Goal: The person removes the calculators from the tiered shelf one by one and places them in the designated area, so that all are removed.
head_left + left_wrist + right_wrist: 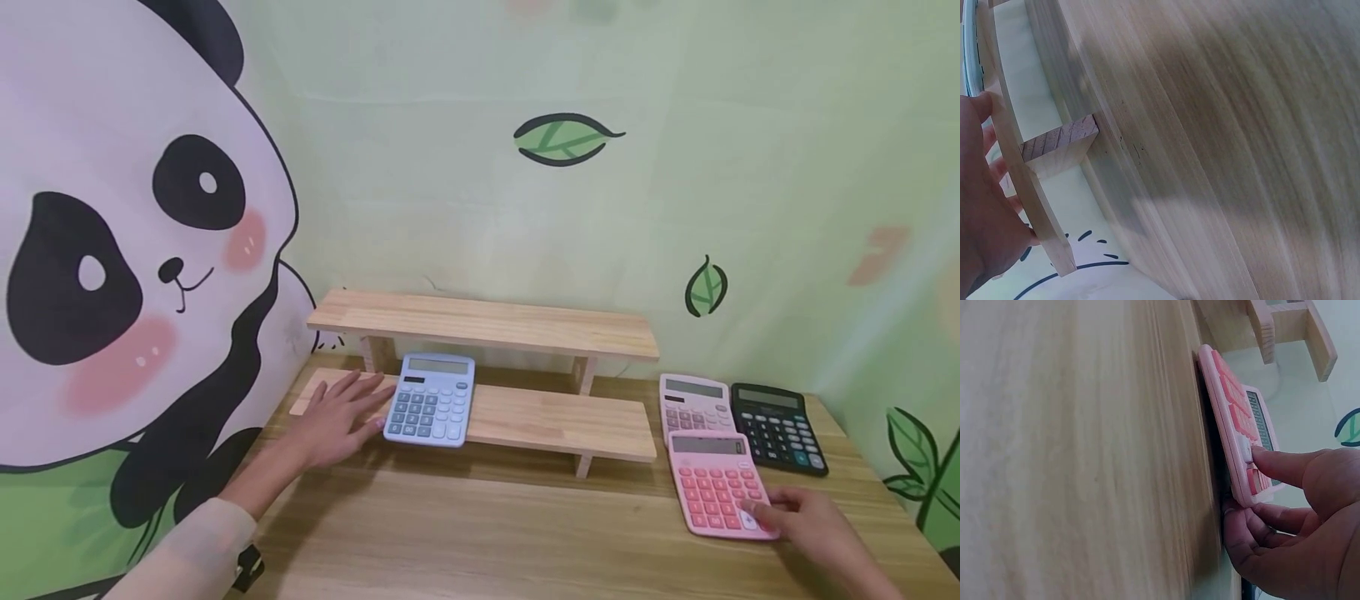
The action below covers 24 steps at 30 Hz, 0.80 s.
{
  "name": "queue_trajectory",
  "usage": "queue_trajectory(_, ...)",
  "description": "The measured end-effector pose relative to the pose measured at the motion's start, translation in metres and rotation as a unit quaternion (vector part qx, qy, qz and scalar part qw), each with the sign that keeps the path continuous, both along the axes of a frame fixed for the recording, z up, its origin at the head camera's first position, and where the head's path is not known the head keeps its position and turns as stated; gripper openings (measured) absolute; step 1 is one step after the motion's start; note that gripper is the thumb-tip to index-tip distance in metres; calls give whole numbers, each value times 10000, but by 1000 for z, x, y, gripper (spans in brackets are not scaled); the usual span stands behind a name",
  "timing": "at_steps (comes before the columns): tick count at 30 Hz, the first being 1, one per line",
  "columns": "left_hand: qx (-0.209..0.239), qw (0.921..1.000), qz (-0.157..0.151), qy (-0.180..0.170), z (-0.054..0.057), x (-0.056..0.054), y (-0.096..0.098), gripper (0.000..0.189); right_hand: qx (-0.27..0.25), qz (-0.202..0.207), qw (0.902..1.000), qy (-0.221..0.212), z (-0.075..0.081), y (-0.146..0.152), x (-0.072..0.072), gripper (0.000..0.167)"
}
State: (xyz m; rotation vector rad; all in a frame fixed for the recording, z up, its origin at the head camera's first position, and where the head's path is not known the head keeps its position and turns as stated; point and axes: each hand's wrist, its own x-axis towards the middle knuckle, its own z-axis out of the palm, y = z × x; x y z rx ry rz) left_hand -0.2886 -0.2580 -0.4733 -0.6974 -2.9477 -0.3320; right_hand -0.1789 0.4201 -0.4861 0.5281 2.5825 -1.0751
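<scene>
Head view: blue calculator [429,400] on the lower shelf [555,418], my left grip [337,421] spread wide beside it. My right grip [813,525] pinches the pink calculator [716,492] near the table's [525,533] right edge. I judge one shelved, three outstanding; the pink one partly blocks the pale calculator [693,402], black calculator [772,429] alongside.

Pale green wall [450,208] printed with a large black-and-white cartoon panda [150,242] and dark-outlined green leaves [562,140], brown wood-grain tabletop [525,521] softly shadowed

Soft light; glare streaks the wall [810,183] right of the shelf [555,421], shadow beneath it; wrist views look dimmer, perhaps blurred.
</scene>
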Motion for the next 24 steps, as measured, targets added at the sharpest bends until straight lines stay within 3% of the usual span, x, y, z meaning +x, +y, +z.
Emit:
queue_trajectory(10,-9,10000,5,-20,2,1,1,64,471,311,9983,151,-1,4,-8,75)
queue_trajectory(19,40,10000,-19,-49,1,0,1,64,527,257,9982,120,-3,5,-7,79)
queue_trajectory(24,48,10000,-11,-25,0,2,0,64,592,247,9977,202,-3,2,-7,70)
